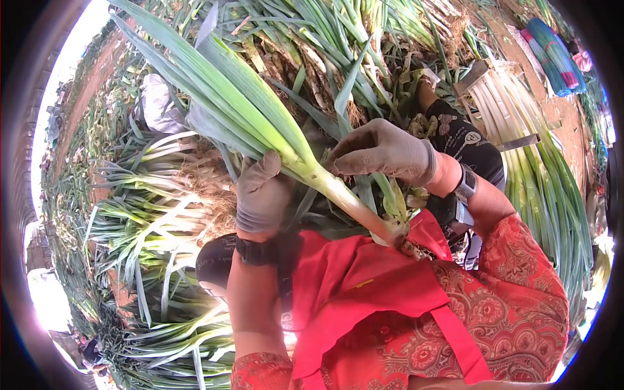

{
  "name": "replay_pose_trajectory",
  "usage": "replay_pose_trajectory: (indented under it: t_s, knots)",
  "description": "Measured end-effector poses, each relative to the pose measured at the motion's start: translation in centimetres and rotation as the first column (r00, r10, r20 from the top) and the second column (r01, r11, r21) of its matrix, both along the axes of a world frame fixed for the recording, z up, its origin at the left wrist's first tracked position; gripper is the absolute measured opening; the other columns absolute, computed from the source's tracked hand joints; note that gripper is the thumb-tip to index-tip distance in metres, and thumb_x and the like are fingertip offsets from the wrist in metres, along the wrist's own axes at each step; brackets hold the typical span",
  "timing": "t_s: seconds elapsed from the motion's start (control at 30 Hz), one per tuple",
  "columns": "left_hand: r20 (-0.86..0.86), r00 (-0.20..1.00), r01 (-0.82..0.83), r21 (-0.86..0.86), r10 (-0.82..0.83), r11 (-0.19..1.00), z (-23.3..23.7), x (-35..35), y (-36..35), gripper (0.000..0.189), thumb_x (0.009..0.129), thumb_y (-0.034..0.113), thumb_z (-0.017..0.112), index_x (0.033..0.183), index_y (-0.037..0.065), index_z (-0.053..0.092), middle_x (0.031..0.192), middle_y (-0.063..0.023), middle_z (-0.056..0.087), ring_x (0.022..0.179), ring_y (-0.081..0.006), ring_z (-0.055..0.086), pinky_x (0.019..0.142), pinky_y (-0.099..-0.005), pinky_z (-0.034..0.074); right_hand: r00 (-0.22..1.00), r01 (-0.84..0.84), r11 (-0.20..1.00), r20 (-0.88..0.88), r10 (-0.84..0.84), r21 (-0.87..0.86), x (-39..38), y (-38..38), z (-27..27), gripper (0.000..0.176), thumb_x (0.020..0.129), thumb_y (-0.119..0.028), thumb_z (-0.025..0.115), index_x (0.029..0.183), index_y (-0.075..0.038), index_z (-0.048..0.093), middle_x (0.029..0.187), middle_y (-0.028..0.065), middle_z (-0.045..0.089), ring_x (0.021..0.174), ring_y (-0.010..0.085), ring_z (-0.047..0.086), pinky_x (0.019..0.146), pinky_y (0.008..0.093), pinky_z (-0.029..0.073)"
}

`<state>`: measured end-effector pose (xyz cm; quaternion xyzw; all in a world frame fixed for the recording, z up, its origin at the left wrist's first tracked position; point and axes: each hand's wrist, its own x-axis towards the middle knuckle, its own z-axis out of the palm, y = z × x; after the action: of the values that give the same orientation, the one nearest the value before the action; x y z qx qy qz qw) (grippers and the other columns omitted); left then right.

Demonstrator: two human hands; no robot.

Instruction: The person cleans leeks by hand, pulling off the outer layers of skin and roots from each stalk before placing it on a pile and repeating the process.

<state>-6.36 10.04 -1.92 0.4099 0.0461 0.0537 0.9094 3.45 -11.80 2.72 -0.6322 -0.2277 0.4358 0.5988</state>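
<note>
A large green onion (338,192) lies slantwise before me, with its leaves up to the left and its roots over my red apron (364,286). My left hand (263,192), in a grey glove, is closed around the stalk where the leaves begin, its thumb on top. Close to the right side of the stalk is my right hand (387,153), also gloved. Its fingers are curled and drawn together toward the thumb. Whether they pinch a bit of leaf or skin, I cannot make out.
Untrimmed green onions (305,71) are heaped ahead. Rooted bunches (175,188) lie at the left. A long row of cleaned green onions (539,162) lies at the right, with a strap-like strip (518,143) across it. A white bag (161,104) and a blue roll (556,57) lie farther off.
</note>
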Motion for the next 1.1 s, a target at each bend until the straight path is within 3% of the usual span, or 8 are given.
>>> replay_pose_trajectory:
  t_s: [0.3, 0.47, 0.53, 0.8, 0.9, 0.97, 1.03, 1.1]
  knots:
    - [0.049, 0.998, -0.027, 0.038, 0.025, 0.999, 1.5, -0.6, -0.8, 0.054, 0.08, 0.032, 0.074, 0.116, -0.003, 0.055, 0.1, -0.0126, 0.06, 0.093, -0.0286, 0.057, 0.086, -0.0371, 0.047, 0.978, -0.167, 0.986, -0.127, 0.163, -0.022, 0.2, 2.0, -0.2, 0.026, 0.077, -0.017, 0.073, 0.092, 0.004, 0.072, 0.077, 0.0041, 0.068, 0.071, 0.0099, 0.062, 0.067, 0.025, 0.051]
    - [0.196, 0.963, 0.214, -0.122, -0.188, 0.969, -0.3, -0.2, 0.5, 0.064, 0.077, 0.035, 0.075, 0.119, -0.007, 0.05, 0.102, -0.0158, 0.062, 0.089, -0.0268, 0.061, 0.081, -0.0357, 0.049, 0.974, -0.175, 0.984, -0.147, 0.17, -0.023, -0.5, 1.6, 0.4, 0.022, 0.08, -0.014, 0.073, 0.093, 0.003, 0.071, 0.078, 0.0024, 0.067, 0.071, 0.008, 0.061, 0.066, 0.0232, 0.05]
    - [0.23, 0.95, 0.254, -0.166, -0.213, 0.953, 0.7, 0.0, 0.0, 0.045, 0.075, 0.024, 0.073, 0.104, -0.005, 0.056, 0.091, -0.0121, 0.058, 0.083, -0.0229, 0.057, 0.075, -0.0309, 0.047, 0.964, -0.207, 0.978, -0.175, 0.202, -0.013, -0.7, 1.6, 0.9, 0.023, 0.081, -0.016, 0.072, 0.095, 0.003, 0.071, 0.08, 0.0024, 0.068, 0.071, 0.0076, 0.061, 0.066, 0.0232, 0.05]
    - [0.282, 0.919, 0.319, -0.123, -0.275, 0.94, 2.3, 0.4, -1.4, 0.037, 0.075, 0.029, 0.066, 0.093, 0.0, 0.052, 0.082, -0.0075, 0.051, 0.077, -0.0207, 0.05, 0.071, -0.0312, 0.041, 0.864, -0.48, 0.877, -0.182, 0.469, -0.021, -0.6, 3.4, -1.4, 0.035, 0.083, -0.024, 0.072, 0.103, 0.004, 0.068, 0.087, 0.0046, 0.069, 0.071, 0.009, 0.06, 0.065, 0.0266, 0.05]
    - [0.266, 0.928, 0.293, -0.088, -0.261, 0.952, 2.6, 0.6, -1.7, 0.035, 0.076, 0.031, 0.063, 0.089, 0.001, 0.051, 0.079, -0.0058, 0.049, 0.074, -0.0199, 0.047, 0.069, -0.0314, 0.038, 0.787, -0.556, 0.795, -0.153, 0.597, 0.243, -2.4, 4.8, -3.7, 0.038, 0.08, -0.026, 0.073, 0.102, 0.005, 0.068, 0.086, 0.0042, 0.069, 0.073, 0.0111, 0.061, 0.067, 0.0315, 0.051]
    - [0.238, 0.944, 0.252, -0.064, -0.23, 0.966, 2.9, 0.6, -1.8, 0.033, 0.076, 0.032, 0.062, 0.086, 0.003, 0.05, 0.077, -0.0046, 0.047, 0.073, -0.0193, 0.046, 0.068, -0.0315, 0.037, 0.73, -0.613, 0.741, 0.163, 0.664, -0.273, -3.3, 4.2, -4.5, 0.041, 0.078, -0.031, 0.073, 0.099, 0.004, 0.068, 0.083, 0.0047, 0.069, 0.076, 0.0133, 0.062, 0.071, 0.035, 0.052]
    - [0.19, 0.968, 0.174, -0.037, -0.164, 0.984, 3.0, 0.6, -2.1, 0.032, 0.076, 0.033, 0.06, 0.083, 0.004, 0.049, 0.075, -0.0035, 0.046, 0.071, -0.0188, 0.044, 0.067, -0.0315, 0.035, 0.439, -0.302, 0.601, 0.451, 0.777, -0.74, -4.1, 3.7, -4.8, 0.041, 0.078, -0.032, 0.073, 0.098, 0.003, 0.068, 0.082, 0.0058, 0.07, 0.077, 0.0141, 0.063, 0.073, 0.035, 0.052]
    - [0.167, 0.98, 0.107, 0.007, -0.107, 0.994, 2.4, 0.6, -1.9, 0.032, 0.076, 0.034, 0.058, 0.08, 0.005, 0.048, 0.072, -0.0023, 0.044, 0.07, -0.0182, 0.042, 0.066, -0.0316, 0.033, 0.792, -0.307, 0.84, 0.369, 0.486, -0.448, -2.0, 2.0, -4.8, 0.031, 0.08, -0.027, 0.073, 0.093, 0.001, 0.07, 0.082, 0.0049, 0.07, 0.079, 0.0115, 0.064, 0.072, 0.0295, 0.052]
